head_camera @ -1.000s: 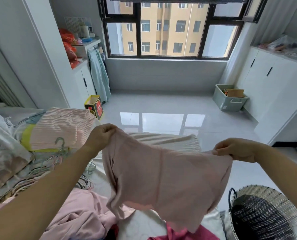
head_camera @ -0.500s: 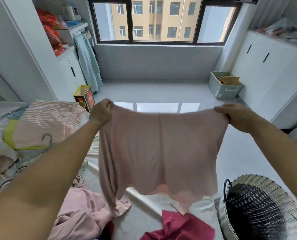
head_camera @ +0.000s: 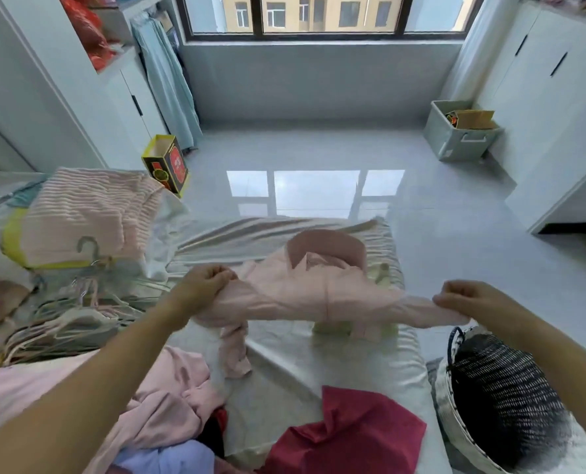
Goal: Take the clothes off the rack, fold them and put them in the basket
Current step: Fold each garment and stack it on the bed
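Gripping one pale pink garment (head_camera: 318,295) at both ends, the person holds it stretched out almost flat above the white sheet of the bed (head_camera: 318,364). The left hand (head_camera: 204,285) has its fingers curled tight round a bunched corner of the cloth, and the right hand (head_camera: 465,297) pinches the opposite edge between curled fingers and thumb. The far part of the garment billows up in a loop, while one loose end dangles from near the left hand down to the sheet.

One woven basket (head_camera: 462,436), dark inside with a pale rim, stands at the bed's right side, just below the right forearm; whether anything lies in it cannot be told.

Three loose pieces of clothing lie on the near part of the bed: one crumpled pink piece (head_camera: 168,395) under the left forearm, one deep red piece (head_camera: 353,436) beside it, and one lilac piece (head_camera: 168,456) at the bottom edge. Left of the left hand lies a heap of hangers (head_camera: 76,316), too tangled to count, and beyond it one pink striped folded pile (head_camera: 86,213).

On the floor stand one yellow and red box (head_camera: 166,162) by the left cupboard and one grey storage bin (head_camera: 459,135) by the right cupboard, well apart from each other
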The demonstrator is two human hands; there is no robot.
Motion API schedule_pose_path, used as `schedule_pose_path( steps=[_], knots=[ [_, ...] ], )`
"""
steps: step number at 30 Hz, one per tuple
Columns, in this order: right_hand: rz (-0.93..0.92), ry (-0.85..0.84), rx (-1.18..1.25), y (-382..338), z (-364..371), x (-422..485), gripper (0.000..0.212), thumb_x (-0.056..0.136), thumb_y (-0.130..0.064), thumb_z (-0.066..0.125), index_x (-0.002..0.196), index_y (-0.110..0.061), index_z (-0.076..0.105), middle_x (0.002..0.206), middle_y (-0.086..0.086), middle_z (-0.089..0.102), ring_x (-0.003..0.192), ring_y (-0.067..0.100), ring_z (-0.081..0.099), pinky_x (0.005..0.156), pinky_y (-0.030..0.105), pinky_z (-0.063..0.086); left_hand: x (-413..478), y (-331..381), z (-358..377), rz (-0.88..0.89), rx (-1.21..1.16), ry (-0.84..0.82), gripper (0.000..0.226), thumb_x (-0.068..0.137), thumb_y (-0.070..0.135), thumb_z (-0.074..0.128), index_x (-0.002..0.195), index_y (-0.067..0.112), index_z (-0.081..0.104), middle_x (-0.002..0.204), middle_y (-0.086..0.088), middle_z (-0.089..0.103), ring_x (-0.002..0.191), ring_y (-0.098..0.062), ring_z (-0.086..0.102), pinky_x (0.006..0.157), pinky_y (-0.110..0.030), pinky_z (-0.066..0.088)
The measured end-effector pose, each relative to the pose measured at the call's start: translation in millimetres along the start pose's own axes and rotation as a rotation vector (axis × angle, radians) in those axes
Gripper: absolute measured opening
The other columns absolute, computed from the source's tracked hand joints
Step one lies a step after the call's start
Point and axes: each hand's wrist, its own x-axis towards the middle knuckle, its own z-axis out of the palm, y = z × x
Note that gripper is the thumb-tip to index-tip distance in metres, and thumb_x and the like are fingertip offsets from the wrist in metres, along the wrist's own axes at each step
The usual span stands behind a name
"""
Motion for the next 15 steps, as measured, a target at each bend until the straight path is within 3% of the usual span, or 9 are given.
schedule_pose_path(
  steps=[3,5,8,10,12,13,15],
  knots=[
    [0.188,-0.104,-0.127,84.1,48.8,-5.3,0.033,0.087,-0.012,0.062,0.057,-0.014,0.048,0.048,-0.011,0.039,0.046,0.003,0.034,0.050,0.018,0.022,-18.9,-85.2,60.5,-0.130,0.172,-0.167,0.014,0.092,0.013,0.053,0.081,0.016,0.062,0.092,-0.007,0.064,0.086,-0.019,0.055,0.075,-0.024,0.038],
    [0.298,-0.200,-0.153,139.7,83.9,-10.7,0.038,0.086,-0.012,0.063,0.055,-0.017,0.042,0.048,-0.010,0.034,0.050,0.005,0.032,0.051,0.021,0.020,-36.5,-135.5,96.3,-0.193,0.261,-0.301,0.021,0.092,0.011,0.053,0.076,0.025,0.054,0.088,0.000,0.060,0.090,-0.016,0.054,0.074,-0.020,0.034],
    [0.478,-0.344,-0.220,214.6,133.4,-23.9,0.041,0.081,-0.016,0.065,0.050,-0.019,0.038,0.048,-0.010,0.034,0.054,0.005,0.035,0.051,0.020,0.024,-66.3,-201.1,139.5,-0.310,0.345,-0.458,0.031,0.088,0.009,0.055,0.069,0.033,0.047,0.071,0.013,0.050,0.073,-0.008,0.048,0.061,-0.011,0.033],
    [0.583,-0.437,-0.283,252.4,160.5,-36.5,0.037,0.077,-0.025,0.064,0.046,-0.020,0.043,0.046,-0.011,0.039,0.057,0.005,0.039,0.052,0.019,0.026,-87.9,-239.9,162.2,-0.395,0.372,-0.538,0.034,0.081,0.015,0.058,0.056,0.036,0.054,0.060,0.011,0.048,0.061,0.001,0.044,0.058,-0.008,0.034],
    [0.658,-0.474,-0.302,277.7,181.7,-46.7,0.033,0.075,-0.033,0.061,0.049,-0.024,0.043,0.051,-0.011,0.041,0.058,0.002,0.040,0.053,0.016,0.027,-104.0,-274.0,179.9,-0.461,0.387,-0.603,0.045,0.079,0.018,0.059,0.052,0.054,0.055,0.056,0.011,0.049,0.061,0.004,0.044,0.059,-0.007,0.035],
    [0.678,-0.486,-0.294,286.7,190.5,-49.7,0.032,0.076,-0.036,0.060,0.055,-0.022,0.042,0.056,-0.010,0.041,0.060,0.002,0.041,0.055,0.015,0.028,-109.9,-286.2,186.2,-0.484,0.404,-0.622,0.048,0.081,0.016,0.058,0.053,0.055,0.054,0.058,0.011,0.049,0.064,0.002,0.046,0.062,-0.007,0.036],
    [0.667,-0.483,-0.328,301.0,205.6,-48.1,0.032,0.082,-0.042,0.059,0.065,-0.021,0.041,0.067,-0.007,0.045,0.067,0.004,0.046,0.061,0.016,0.033,-113.7,-294.5,196.1,-0.506,0.416,-0.616,0.030,0.085,0.022,0.057,0.061,0.039,0.050,0.068,0.011,0.049,0.073,-0.006,0.050,0.065,-0.011,0.038]
  ],
)
